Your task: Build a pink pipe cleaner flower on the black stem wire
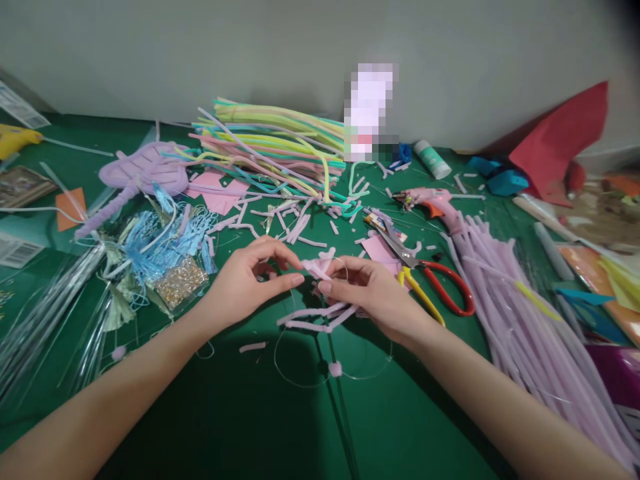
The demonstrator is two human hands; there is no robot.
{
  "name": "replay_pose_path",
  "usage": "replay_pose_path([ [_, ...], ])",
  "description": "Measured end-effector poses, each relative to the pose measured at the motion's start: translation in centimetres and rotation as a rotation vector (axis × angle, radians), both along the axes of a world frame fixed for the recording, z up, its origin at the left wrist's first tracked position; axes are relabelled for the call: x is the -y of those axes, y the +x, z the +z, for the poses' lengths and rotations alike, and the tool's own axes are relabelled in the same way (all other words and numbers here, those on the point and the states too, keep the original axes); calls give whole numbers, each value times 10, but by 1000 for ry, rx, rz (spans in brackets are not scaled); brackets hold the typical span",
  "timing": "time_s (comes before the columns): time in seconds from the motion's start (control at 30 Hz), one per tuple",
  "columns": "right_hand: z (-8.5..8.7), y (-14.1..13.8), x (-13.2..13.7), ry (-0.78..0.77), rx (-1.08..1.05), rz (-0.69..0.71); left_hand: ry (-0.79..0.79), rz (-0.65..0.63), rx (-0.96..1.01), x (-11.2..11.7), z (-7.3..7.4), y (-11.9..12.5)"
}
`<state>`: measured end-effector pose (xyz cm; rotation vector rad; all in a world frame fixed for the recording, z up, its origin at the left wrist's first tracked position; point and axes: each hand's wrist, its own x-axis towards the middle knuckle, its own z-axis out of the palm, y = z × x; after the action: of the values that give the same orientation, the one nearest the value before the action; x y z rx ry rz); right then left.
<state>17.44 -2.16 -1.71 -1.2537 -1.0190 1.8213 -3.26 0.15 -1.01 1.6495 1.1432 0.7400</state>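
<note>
My right hand point(367, 287) pinches a small pale lilac pipe-cleaner shape point(320, 267) between thumb and fingers. Close by on the left, my left hand point(263, 270) brings its thumb and index fingertip nearly together at the edge of that shape; what lies between them is too fine to make out. A bent lilac pipe-cleaner frame point(310, 325) extends below my right hand. Clear thread point(300, 385) loops down from the hands, with a small lilac pom-pom point(335, 369) on it.
Behind lie pipe-cleaner offcuts point(295, 227) and a multicoloured pipe-cleaner bundle point(280, 147). At right are red-handled scissors point(450, 287), a pink glue gun point(435, 200) and lilac pipe cleaners point(520, 333). Blue tassels point(165, 233), gold beads point(180, 283) and a wrapped lilac shape point(145, 167) sit left.
</note>
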Motion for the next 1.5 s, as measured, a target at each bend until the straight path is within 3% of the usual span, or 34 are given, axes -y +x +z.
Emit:
replay_pose_path([
  [0.1, -1, 1, 1, 28, -29, 9, -64, 38, 35, 1, 0, 1],
  [0.2, -2, 2, 0, 10, -37, 6, -89, -26, 18, -1, 2, -2],
  [0.37, -2, 6, -1, -78, -158, -20, -230, -301, 77, -8, 8, -15],
  [0.5, -1, 9, -1, -88, -203, -26, -399, -522, 10, -11, 10, -20],
  [0.6, -2, 10, 0, -97, -215, 27, -395, -496, 17, -12, 9, -20],
  [0.77, -3, 8, 1, -117, -241, 56, -320, -333, 92, -14, 5, -22],
  [0.9, -3, 8, 2, -95, -241, 96, -329, -302, 194, -12, 3, -23],
  [1.0, -5, 10, 3, 64, -146, 143, -326, -217, 272, -8, 2, -19],
  [1.13, -5, 13, 1, 516, 220, 55, -359, -125, 279, -5, 0, -11],
  [1.23, 0, 15, -1, 780, 428, 74, -338, -115, 286, -4, -2, -8],
  [1.37, 7, 18, -4, 910, 516, 164, -334, -142, 347, -4, -9, -6],
  [1.5, 8, 21, -3, 991, 615, 113, -369, -169, 441, -2, -13, -1],
])
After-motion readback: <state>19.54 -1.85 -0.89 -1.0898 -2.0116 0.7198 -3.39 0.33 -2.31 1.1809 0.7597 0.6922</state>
